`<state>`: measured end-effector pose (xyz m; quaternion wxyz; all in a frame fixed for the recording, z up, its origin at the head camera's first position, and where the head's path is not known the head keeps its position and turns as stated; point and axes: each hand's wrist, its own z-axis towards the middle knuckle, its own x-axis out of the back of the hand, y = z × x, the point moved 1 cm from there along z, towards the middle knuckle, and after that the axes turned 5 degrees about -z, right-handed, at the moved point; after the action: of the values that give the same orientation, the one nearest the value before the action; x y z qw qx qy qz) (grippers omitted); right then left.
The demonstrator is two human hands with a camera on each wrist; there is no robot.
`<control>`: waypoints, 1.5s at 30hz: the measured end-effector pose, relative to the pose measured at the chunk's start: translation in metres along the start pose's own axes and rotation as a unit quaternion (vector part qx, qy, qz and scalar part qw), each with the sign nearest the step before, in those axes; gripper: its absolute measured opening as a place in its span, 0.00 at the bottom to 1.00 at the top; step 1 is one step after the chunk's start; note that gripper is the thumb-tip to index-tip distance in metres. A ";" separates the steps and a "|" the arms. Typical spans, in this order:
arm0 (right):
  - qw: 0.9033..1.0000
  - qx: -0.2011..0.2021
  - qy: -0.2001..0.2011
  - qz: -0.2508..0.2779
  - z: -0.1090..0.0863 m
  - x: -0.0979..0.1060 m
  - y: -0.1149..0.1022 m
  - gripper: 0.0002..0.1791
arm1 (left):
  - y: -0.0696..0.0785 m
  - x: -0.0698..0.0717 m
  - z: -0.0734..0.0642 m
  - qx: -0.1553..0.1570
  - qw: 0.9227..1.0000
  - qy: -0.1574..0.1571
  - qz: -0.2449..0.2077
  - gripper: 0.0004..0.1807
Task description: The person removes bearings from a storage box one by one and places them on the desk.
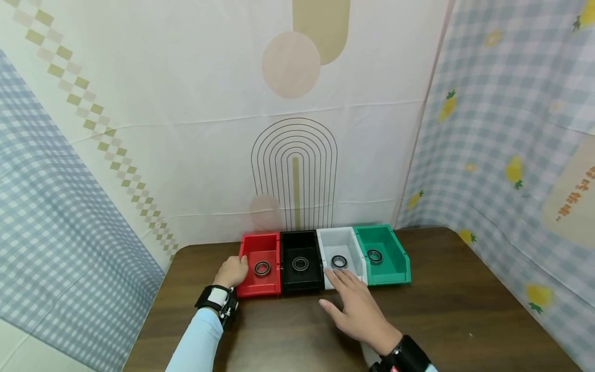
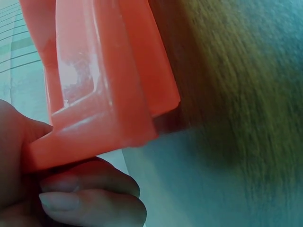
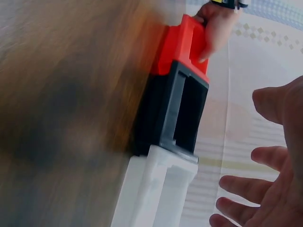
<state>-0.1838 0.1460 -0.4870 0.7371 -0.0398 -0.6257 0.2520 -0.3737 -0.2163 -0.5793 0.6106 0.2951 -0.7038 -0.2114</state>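
- The red bin [image 1: 259,290] sits at the left end of a row on the table [image 1: 279,330], and I have its left side gripped in the left hand [image 1: 232,272], thumb over the rim, fingers curled beneath the lip.
- I judge it light and stiff, thin moulded plastic; the gloss may make it a little slick, so I trust the rim as the place to hold.
- A ring [image 1: 262,275] lies flat on its floor. I take it for hard metal, likely to slide if the bin tilts; its outer edge looks the best place to pinch.
- The black bin [image 1: 299,245] stands against it, then the white bin [image 1: 337,243] and the green bin [image 1: 390,277], each with one similar ring inside.
- My right hand [image 1: 358,310] is loose, fingers spread and gripping nothing, at the white bin's front; from the head view I cannot tell whether the fingertips touch it.
- Behind the row hangs a patterned cloth [image 1: 200,170], with checked cloth [image 1: 502,129] to the right.
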 end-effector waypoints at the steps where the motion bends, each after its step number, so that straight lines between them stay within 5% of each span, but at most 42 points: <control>1: 1.000 0.007 0.002 0.002 0.003 -0.002 -0.003 0.39 | -0.002 0.000 0.002 -0.001 1.000 -0.001 -0.001 0.27; 6: 0.999 0.035 -0.002 0.012 0.020 -0.013 -0.020 0.37 | -0.010 -0.002 0.010 -0.001 1.000 -0.009 -0.007 0.26; 13: 0.996 0.084 0.000 0.018 0.039 -0.023 -0.030 0.36 | 0.000 0.001 -0.004 -0.028 1.000 0.003 -0.010 0.27; 16: 0.995 0.097 -0.002 0.014 0.047 -0.026 -0.030 0.36 | -0.010 -0.005 0.010 -0.019 1.000 0.001 -0.012 0.28; 26: 0.993 0.115 -0.012 -0.007 0.071 -0.036 -0.037 0.34 | -0.021 -0.013 0.025 -0.027 1.000 0.004 -0.015 0.29; 45: 0.991 0.117 -0.051 0.038 0.112 -0.064 -0.057 0.29 | -0.014 -0.010 0.017 -0.016 0.999 0.003 -0.031 0.29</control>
<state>-0.2764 0.0405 -0.4993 0.6934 0.0358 -0.6272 0.3528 -0.3879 -0.2211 -0.5992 0.6105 0.3075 -0.6892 -0.2403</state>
